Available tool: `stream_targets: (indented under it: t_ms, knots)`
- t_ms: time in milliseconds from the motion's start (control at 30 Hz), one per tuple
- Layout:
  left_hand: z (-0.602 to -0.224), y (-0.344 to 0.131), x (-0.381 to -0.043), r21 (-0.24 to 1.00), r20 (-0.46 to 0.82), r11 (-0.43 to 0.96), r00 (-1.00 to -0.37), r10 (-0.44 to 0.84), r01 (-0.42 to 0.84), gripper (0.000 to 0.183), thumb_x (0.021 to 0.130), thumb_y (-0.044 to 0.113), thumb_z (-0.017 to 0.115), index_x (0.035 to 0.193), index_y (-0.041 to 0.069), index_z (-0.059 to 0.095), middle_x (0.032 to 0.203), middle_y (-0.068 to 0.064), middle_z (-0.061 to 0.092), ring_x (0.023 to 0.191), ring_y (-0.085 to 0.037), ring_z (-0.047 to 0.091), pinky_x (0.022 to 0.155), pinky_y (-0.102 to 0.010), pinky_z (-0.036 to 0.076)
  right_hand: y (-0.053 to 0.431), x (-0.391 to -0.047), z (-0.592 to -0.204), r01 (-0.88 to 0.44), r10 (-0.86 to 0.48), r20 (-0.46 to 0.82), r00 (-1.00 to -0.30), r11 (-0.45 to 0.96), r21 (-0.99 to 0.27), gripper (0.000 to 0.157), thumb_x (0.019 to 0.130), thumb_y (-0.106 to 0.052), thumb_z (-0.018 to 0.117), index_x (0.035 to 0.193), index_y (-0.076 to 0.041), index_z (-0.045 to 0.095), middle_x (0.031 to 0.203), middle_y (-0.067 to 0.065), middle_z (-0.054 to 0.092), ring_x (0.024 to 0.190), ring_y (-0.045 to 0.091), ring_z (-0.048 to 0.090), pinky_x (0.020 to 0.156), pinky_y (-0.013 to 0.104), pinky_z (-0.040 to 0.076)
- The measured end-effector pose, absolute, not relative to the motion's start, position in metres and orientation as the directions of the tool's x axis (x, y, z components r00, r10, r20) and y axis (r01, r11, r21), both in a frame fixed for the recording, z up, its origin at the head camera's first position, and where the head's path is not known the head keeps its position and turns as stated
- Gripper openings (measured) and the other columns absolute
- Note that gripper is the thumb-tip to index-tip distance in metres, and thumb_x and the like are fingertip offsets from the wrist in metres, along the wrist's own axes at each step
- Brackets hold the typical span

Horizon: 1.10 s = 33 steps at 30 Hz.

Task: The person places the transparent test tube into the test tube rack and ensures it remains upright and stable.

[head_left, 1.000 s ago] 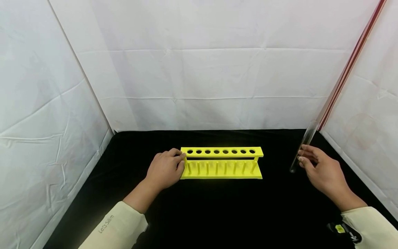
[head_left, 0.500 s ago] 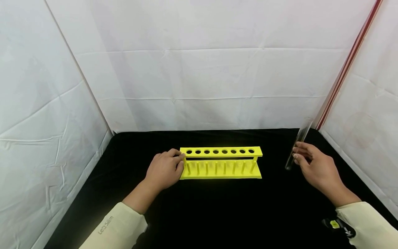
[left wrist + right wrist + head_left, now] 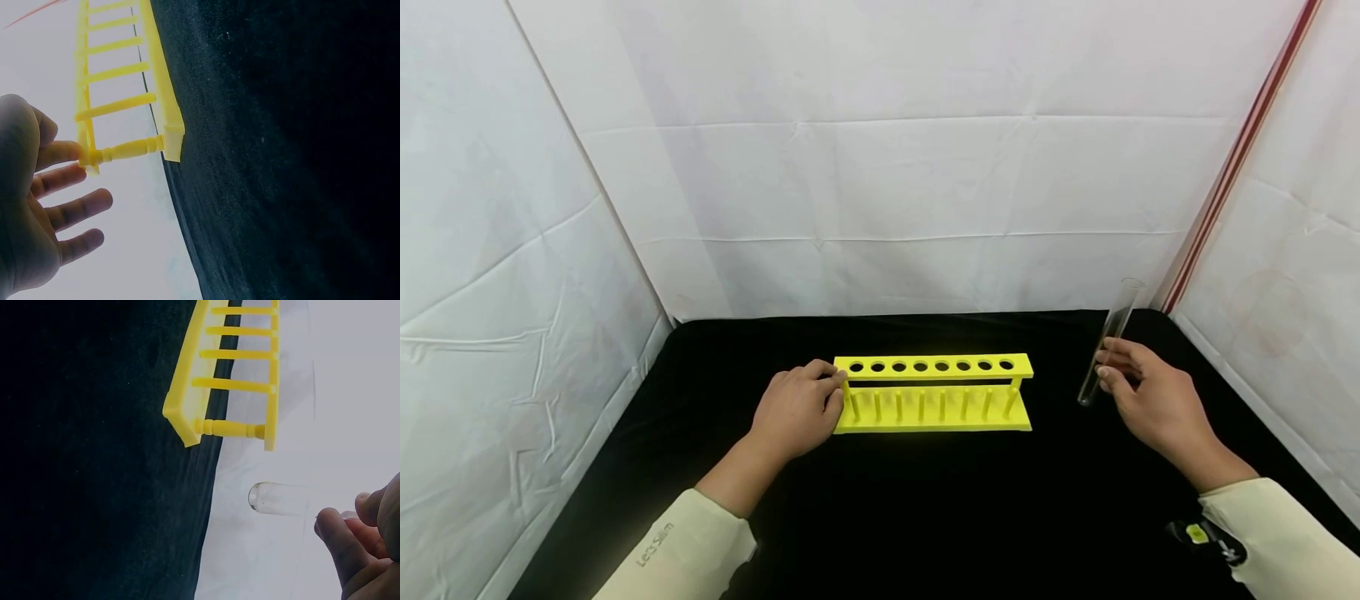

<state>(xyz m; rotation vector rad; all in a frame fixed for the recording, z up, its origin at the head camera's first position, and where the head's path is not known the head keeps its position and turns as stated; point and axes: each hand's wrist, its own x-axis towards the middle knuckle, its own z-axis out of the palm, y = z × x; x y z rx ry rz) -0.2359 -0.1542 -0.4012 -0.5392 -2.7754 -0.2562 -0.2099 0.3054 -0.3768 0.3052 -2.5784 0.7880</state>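
Note:
A yellow test tube rack (image 3: 932,408) with a row of holes and a row of pegs stands on the black cloth. My left hand (image 3: 797,408) holds its left end, thumb on the near side; in the left wrist view the index finger meets the top corner and the other fingers (image 3: 81,209) spread loosely. Right of the rack, my right hand (image 3: 1157,404) pinches a clear glass test tube (image 3: 1117,321) between thumb and fingers. The tube leans, its mouth up and to the right. Its rounded bottom (image 3: 269,497) points toward the cloth in the right wrist view.
Black cloth (image 3: 925,517) covers the table. White sheets (image 3: 910,183) hang behind it and on both sides. A red strip (image 3: 1240,158) runs down the right back corner. A dark strapped device (image 3: 1206,537) sits at the right cuff.
My right hand has moved left toward the rack with the test tube, which now leans slightly less. My left hand and the rack have stayed in place.

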Motion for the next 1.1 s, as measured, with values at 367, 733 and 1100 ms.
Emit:
stream_targets:
  t_ms: [367, 733, 1100]
  knots:
    - [-0.402, -0.155, -0.236, 0.116, 0.322, 0.913, -0.884, 0.338, 0.391, 0.038, 0.105, 0.028, 0.051, 0.134, 0.015, 0.07, 0.133, -0.004, 0.064, 0.112, -0.027, 0.064, 0.096, -0.049, 0.049, 0.298, -0.211, -0.372, -0.315, -0.08, 0.44, -0.895, 0.812, -0.491, 0.044, 0.105, -0.016, 0.06, 0.143, 0.004, 0.052, 0.122, 0.021, 0.069, 0.093, 0.034, 0.072, 0.065, 0.018, 0.051]
    - [-0.402, -0.155, -0.238, 0.121, 0.324, 0.908, -0.881, 0.346, 0.401, 0.038, 0.105, 0.026, 0.051, 0.136, 0.015, 0.069, 0.133, -0.005, 0.063, 0.114, -0.028, 0.064, 0.099, -0.051, 0.048, 0.294, -0.212, -0.367, -0.316, -0.096, 0.41, -0.907, 0.799, -0.512, 0.046, 0.106, -0.019, 0.059, 0.146, 0.003, 0.05, 0.125, 0.021, 0.068, 0.092, 0.032, 0.073, 0.064, 0.02, 0.053]
    - [-0.402, -0.155, -0.237, 0.115, 0.338, 0.902, -0.871, 0.358, 0.415, 0.037, 0.104, 0.025, 0.053, 0.134, 0.013, 0.07, 0.133, -0.005, 0.064, 0.111, -0.028, 0.065, 0.096, -0.051, 0.049, 0.287, -0.215, -0.365, -0.312, -0.092, 0.409, -0.908, 0.801, -0.512, 0.046, 0.106, -0.019, 0.058, 0.146, 0.002, 0.051, 0.125, 0.019, 0.069, 0.091, 0.029, 0.074, 0.066, 0.026, 0.056]
